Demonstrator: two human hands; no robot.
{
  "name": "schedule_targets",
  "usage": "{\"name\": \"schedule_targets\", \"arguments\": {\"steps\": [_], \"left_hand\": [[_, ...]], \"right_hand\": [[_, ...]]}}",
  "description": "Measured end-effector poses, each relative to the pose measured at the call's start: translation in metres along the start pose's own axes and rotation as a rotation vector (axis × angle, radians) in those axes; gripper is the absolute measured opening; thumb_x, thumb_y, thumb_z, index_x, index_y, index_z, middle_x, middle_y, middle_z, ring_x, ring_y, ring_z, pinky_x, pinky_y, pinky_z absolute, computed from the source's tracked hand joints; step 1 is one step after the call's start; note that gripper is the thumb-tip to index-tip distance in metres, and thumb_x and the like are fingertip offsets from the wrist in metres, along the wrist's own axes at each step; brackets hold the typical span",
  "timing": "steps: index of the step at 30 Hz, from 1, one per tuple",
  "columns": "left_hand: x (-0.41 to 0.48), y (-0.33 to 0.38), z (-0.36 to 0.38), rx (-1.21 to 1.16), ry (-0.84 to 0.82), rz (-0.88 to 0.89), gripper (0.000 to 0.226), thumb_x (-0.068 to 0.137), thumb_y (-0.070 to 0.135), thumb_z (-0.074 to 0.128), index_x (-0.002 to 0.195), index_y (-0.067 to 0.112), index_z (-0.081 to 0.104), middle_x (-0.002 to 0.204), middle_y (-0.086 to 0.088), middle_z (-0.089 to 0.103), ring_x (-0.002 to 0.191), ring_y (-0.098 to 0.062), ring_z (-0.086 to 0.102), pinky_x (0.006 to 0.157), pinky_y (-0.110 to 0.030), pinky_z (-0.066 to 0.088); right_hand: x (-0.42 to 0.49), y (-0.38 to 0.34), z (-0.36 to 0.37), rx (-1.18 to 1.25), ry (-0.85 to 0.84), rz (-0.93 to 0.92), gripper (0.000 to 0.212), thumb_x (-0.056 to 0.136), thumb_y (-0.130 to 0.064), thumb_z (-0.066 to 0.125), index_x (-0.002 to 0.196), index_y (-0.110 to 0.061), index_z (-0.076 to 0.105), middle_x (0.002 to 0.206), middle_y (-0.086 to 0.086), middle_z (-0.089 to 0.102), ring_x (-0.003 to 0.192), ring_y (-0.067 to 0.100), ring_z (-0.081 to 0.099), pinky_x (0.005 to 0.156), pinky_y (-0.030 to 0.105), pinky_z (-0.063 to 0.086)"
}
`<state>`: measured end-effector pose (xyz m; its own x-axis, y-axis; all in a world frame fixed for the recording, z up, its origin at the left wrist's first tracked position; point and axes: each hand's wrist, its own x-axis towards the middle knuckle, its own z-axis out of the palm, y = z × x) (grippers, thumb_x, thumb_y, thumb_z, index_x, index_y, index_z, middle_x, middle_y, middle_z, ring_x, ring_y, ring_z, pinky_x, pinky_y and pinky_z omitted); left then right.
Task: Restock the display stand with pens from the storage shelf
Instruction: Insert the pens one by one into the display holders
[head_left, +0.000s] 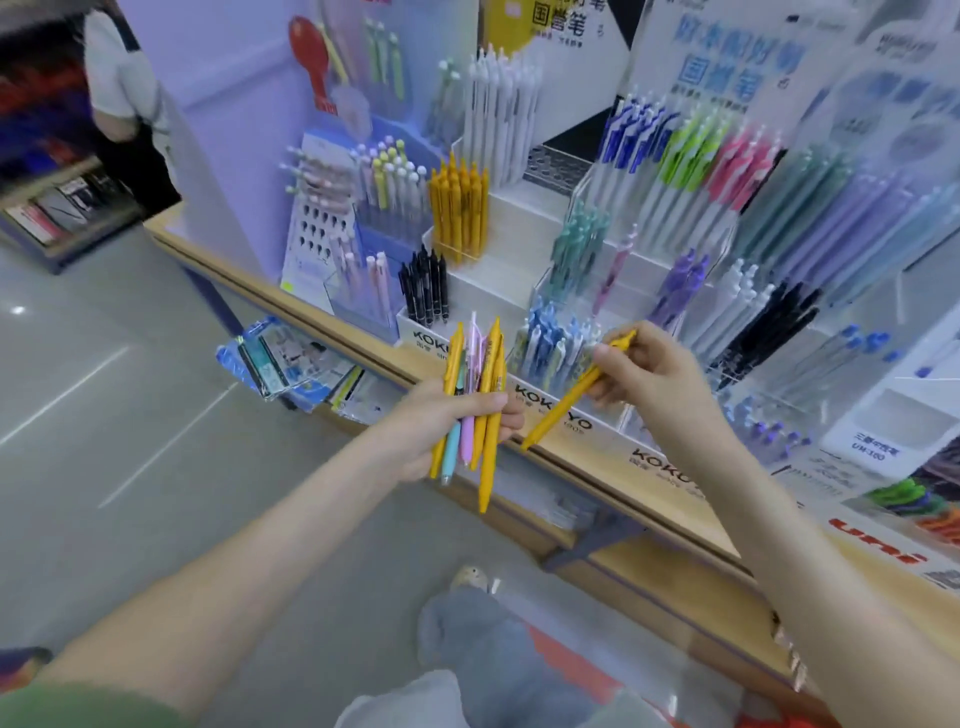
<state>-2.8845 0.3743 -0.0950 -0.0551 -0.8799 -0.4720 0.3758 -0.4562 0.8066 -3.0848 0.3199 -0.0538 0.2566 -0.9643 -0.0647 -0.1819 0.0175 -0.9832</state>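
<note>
My left hand (441, 421) grips a bundle of pens (475, 400), mostly yellow with a pink one and a light blue one, held upright in front of the shelf edge. My right hand (649, 369) pinches a single yellow pen (563, 402), tilted with its tip down to the left and its clip end between my fingers. Behind both hands stands the tiered white display stand (498, 291). It holds yellow pens (460, 208) in a clear compartment, black pens (426, 283) lower left and blue-white pens (550, 343) at the front.
The stand sits on a wooden shelf (654, 499) whose edge runs diagonally. More pen racks (779, 218) fill the right side. Packaged items (280, 358) hang below the shelf at left. A person (124, 104) stands at the far left. Grey floor lies to the left.
</note>
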Motion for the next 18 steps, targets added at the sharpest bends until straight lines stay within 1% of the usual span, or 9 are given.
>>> {"name": "schedule_targets", "arguments": {"steps": [1, 4, 6, 7, 9, 11, 14, 15, 18], "left_hand": [[0.011, 0.014, -0.009, -0.006, 0.002, 0.006, 0.008, 0.088, -0.001, 0.057, 0.093, -0.002, 0.064, 0.085, -0.017, 0.074, 0.079, -0.024, 0.073, 0.071, -0.031, 0.060], [0.038, 0.055, -0.034, -0.066, 0.025, 0.007, 0.011, 0.090, 0.000, 0.055, 0.097, -0.003, 0.063, 0.088, -0.016, 0.073, 0.079, -0.024, 0.073, 0.067, -0.029, 0.060], [0.053, 0.081, -0.053, -0.086, 0.047, -0.005, 0.011, 0.090, 0.000, 0.055, 0.097, -0.002, 0.063, 0.087, -0.015, 0.073, 0.077, -0.023, 0.073, 0.069, -0.030, 0.060], [0.055, 0.089, -0.058, -0.092, 0.062, 0.008, 0.011, 0.090, 0.000, 0.055, 0.098, -0.002, 0.063, 0.087, -0.015, 0.073, 0.077, -0.023, 0.073, 0.070, -0.031, 0.060], [0.066, 0.113, -0.074, -0.114, 0.062, 0.027, 0.012, 0.088, 0.001, 0.056, 0.097, 0.000, 0.064, 0.087, -0.014, 0.074, 0.077, -0.022, 0.073, 0.072, -0.033, 0.060], [0.078, 0.135, -0.087, -0.130, 0.051, 0.018, 0.012, 0.089, 0.002, 0.055, 0.097, 0.001, 0.064, 0.086, -0.012, 0.074, 0.074, -0.020, 0.073, 0.067, -0.031, 0.061], [0.100, 0.166, -0.102, -0.089, 0.008, 0.024, 0.013, 0.092, 0.002, 0.053, 0.097, 0.002, 0.064, 0.083, -0.011, 0.074, 0.073, -0.019, 0.073, 0.065, -0.028, 0.060], [0.107, 0.176, -0.106, -0.077, -0.011, 0.022, 0.013, 0.091, 0.002, 0.053, 0.097, 0.002, 0.064, 0.083, -0.012, 0.074, 0.073, -0.019, 0.073, 0.065, -0.028, 0.060], [0.131, 0.199, -0.117, -0.059, -0.087, 0.007, 0.013, 0.089, 0.001, 0.053, 0.098, 0.000, 0.063, 0.083, -0.012, 0.074, 0.075, -0.020, 0.073, 0.063, -0.027, 0.059]], "right_hand": [[0.018, -0.004, 0.002, 0.020, 0.016, -0.018, 0.003, 0.093, -0.003, 0.054, 0.091, -0.001, 0.055, 0.070, 0.012, 0.062, 0.057, 0.016, 0.064, 0.055, 0.023, 0.054], [0.073, -0.020, 0.014, 0.051, 0.054, -0.063, 0.015, 0.095, 0.001, 0.047, 0.090, -0.009, 0.057, 0.078, 0.013, 0.063, 0.066, 0.015, 0.068, 0.066, 0.023, 0.057], [0.109, -0.029, 0.028, 0.044, 0.071, -0.095, 0.019, 0.097, 0.001, 0.044, 0.090, -0.012, 0.057, 0.079, 0.011, 0.063, 0.069, 0.011, 0.069, 0.068, 0.020, 0.055], [0.119, -0.031, 0.033, 0.016, 0.090, -0.122, 0.020, 0.097, 0.001, 0.044, 0.090, -0.013, 0.056, 0.079, 0.009, 0.063, 0.069, 0.009, 0.068, 0.069, 0.020, 0.055], [0.150, -0.036, 0.047, -0.104, 0.142, -0.171, 0.018, 0.096, -0.003, 0.048, 0.090, -0.016, 0.058, 0.080, 0.004, 0.064, 0.071, 0.007, 0.067, 0.073, 0.026, 0.055], [0.174, -0.036, 0.061, -0.212, 0.177, -0.181, 0.016, 0.095, -0.007, 0.051, 0.090, -0.020, 0.060, 0.080, -0.003, 0.065, 0.074, 0.009, 0.066, 0.078, 0.032, 0.055], [0.199, -0.034, 0.081, -0.353, 0.217, -0.177, 0.020, 0.095, -0.011, 0.052, 0.084, -0.028, 0.057, 0.079, -0.010, 0.064, 0.078, 0.011, 0.067, 0.079, 0.024, 0.053], [0.205, -0.034, 0.087, -0.413, 0.230, -0.173, 0.018, 0.095, -0.011, 0.053, 0.085, -0.026, 0.057, 0.078, -0.010, 0.064, 0.077, 0.012, 0.066, 0.078, 0.023, 0.052], [0.215, -0.034, 0.098, -0.574, 0.257, -0.145, 0.009, 0.094, -0.010, 0.053, 0.094, -0.013, 0.062, 0.079, -0.002, 0.063, 0.079, 0.018, 0.064, 0.076, 0.029, 0.049]]}}
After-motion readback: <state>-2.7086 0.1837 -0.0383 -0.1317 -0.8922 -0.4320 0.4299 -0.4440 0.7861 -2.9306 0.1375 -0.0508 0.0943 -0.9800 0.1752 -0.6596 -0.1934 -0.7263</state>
